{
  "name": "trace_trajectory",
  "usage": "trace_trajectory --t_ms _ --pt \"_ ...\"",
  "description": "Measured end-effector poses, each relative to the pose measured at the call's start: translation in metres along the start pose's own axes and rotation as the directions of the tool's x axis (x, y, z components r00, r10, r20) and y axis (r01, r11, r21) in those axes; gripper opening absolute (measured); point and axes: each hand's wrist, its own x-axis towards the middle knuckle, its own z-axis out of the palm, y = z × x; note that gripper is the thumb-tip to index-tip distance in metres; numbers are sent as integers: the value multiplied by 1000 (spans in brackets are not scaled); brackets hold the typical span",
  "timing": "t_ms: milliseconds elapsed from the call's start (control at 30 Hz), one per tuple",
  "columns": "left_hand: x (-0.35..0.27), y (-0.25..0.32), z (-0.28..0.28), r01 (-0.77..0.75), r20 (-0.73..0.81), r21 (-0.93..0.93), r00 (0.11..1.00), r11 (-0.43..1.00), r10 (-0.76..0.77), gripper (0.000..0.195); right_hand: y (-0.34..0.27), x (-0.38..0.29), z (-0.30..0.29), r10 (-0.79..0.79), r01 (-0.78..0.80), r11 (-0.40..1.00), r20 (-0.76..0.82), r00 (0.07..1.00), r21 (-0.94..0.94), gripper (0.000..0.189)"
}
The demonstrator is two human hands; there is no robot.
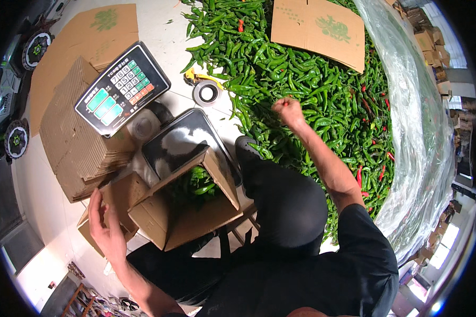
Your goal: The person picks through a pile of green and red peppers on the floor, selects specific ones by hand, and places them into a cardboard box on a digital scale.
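My right hand is closed over a large pile of green chili peppers. A bit of a red pepper shows between its fingers; the rest is hidden. To the left, my left hand has its fingers apart and holds nothing, beside the raised flap of a cardboard box. Between my hands an open, tilted cardboard box rests partly over the black platform of a weighing scale. Some green peppers lie inside it, in shadow.
The scale's keypad and display panel stands beyond the platform, beside stacked flattened cardboard. A tape roll and yellow tape dispenser lie by the pile. A cardboard sheet covers some peppers; clear plastic sheeting edges them.
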Motion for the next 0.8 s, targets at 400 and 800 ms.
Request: trace_trajectory --t_ms 400,800 --pt "14 16 19 61 63 91 996 994 -66 38 -12 143 -15 -511 124 569 -231 828 -813 26" --pt "17 12 26 61 165 110 983 992 -79 37 -51 171 -21 -362 106 319 -18 932 -942 27"
